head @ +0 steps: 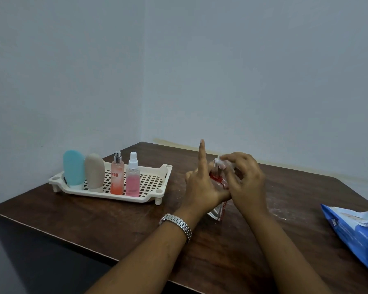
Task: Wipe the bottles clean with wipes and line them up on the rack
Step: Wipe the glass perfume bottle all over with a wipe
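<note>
Four bottles (117, 177) stand in a row on the cream rack (157, 181) at ten o'clock on the dark wooden table (94, 219). The fifth, a red-labelled bottle (218, 212), is held mid-table in the left hand (200, 187), forefinger straight up, while the right hand (244, 183) pinches a wipe (220, 162) on its top: wiping step. Next, probably, stand it in the rack's free three o'clock end. Blue wipes pack (357, 236) at four o'clock; bare bluish walls (242, 71)

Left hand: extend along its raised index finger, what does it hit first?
Way looks free: the left hand points its index finger up and away, above the table, so likely only the wall behind. Depth is unclear.
</note>
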